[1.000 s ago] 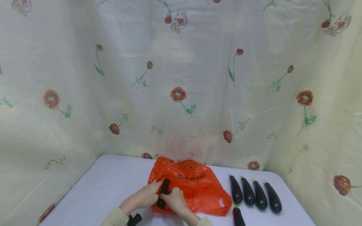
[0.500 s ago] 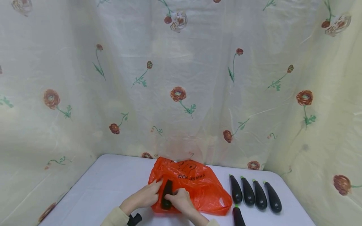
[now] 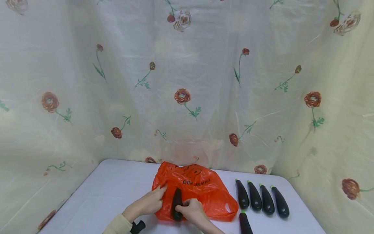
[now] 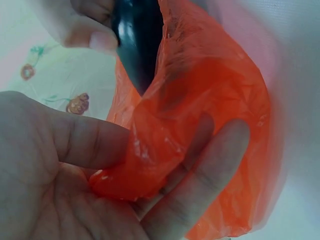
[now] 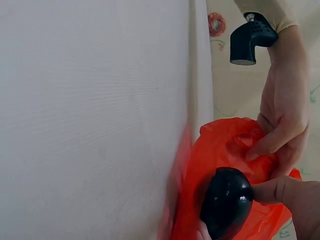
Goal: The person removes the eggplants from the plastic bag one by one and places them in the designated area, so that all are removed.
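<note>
A red-orange plastic bag (image 3: 216, 201) with black print lies on the white table. My left hand (image 3: 149, 203) pinches its left edge, the film caught between thumb and fingers in the left wrist view (image 4: 85, 190). In my right hand (image 3: 194, 212) is a dark eggplant (image 3: 176, 203), thumb and fingers at the thick end. That eggplant points away from me, and its narrow end reaches the bag's opening. The right wrist view shows the rounded bottom of the eggplant (image 5: 229, 202) against the bag (image 5: 215, 145), while its stem end is hidden there.
Several more dark eggplants (image 3: 255, 196) with green tips lie in a row right of the bag. Another eggplant (image 3: 244, 224) lies below that row. A black wrist camera (image 3: 138, 227) is on the left wrist. Floral curtain (image 3: 187, 130) surrounds the table (image 3: 122, 185).
My right hand has moved a little to the right with the eggplant, away from the left hand, and the eggplant stands more upright in the head view. The left hand keeps its place on the bag.
</note>
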### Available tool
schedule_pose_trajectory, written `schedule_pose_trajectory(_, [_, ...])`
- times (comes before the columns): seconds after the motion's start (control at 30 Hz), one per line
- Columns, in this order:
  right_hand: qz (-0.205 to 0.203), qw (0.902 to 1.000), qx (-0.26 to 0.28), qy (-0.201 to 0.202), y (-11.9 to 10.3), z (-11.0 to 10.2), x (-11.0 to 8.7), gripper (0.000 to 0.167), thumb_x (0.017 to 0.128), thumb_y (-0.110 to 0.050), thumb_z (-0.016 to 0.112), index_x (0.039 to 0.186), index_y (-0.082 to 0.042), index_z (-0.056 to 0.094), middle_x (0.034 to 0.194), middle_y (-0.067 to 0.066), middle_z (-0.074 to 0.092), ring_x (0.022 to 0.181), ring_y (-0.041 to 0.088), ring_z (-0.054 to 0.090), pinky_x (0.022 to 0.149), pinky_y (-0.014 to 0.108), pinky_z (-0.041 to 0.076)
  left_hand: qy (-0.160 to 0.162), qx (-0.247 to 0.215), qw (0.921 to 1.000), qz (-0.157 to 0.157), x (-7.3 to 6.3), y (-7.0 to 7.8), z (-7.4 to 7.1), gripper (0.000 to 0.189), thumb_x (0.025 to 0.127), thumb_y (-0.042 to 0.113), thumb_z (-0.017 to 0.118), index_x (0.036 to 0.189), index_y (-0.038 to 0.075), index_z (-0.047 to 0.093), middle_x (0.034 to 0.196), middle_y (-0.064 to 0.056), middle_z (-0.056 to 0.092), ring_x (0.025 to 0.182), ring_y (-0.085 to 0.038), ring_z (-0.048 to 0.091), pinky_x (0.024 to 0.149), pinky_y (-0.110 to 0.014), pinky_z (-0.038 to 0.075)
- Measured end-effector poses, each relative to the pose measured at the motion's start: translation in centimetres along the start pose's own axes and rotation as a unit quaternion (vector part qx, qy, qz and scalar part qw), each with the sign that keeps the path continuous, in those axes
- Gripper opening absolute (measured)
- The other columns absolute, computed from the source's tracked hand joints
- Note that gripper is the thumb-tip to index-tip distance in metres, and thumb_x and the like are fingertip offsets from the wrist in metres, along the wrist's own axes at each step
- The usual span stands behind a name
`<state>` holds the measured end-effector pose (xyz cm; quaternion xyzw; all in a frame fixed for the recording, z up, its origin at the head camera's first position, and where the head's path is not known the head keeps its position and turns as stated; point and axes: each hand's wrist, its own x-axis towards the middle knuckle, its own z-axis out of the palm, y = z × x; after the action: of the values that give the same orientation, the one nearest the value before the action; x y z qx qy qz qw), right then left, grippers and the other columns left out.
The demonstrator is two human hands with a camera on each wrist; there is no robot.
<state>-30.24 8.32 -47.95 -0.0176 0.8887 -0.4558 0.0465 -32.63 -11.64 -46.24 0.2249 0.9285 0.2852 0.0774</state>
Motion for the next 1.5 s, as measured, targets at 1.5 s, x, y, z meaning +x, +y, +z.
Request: schedule_pose_trajectory(1.5, [0.072, 0.9933, 0.000, -0.090, 2.4, -4.8, -5.1, 0.041, 0.083, -0.026, 0.073, 0.110, 0.003, 0.068, 0.083, 0.003, 0.066, 0.075, 0.019, 0.056, 0.073, 0.036, 0.053, -0.011, 0.002, 0.9998, -0.013, 0.1, 0.2, 0.2, 0.063, 0.087, 0.003, 0.046, 0.148, -0.003, 0.031, 0.157, -0.016, 0.027, 0.118, -0.023, 0.048, 0.108, -0.054, 0.037])
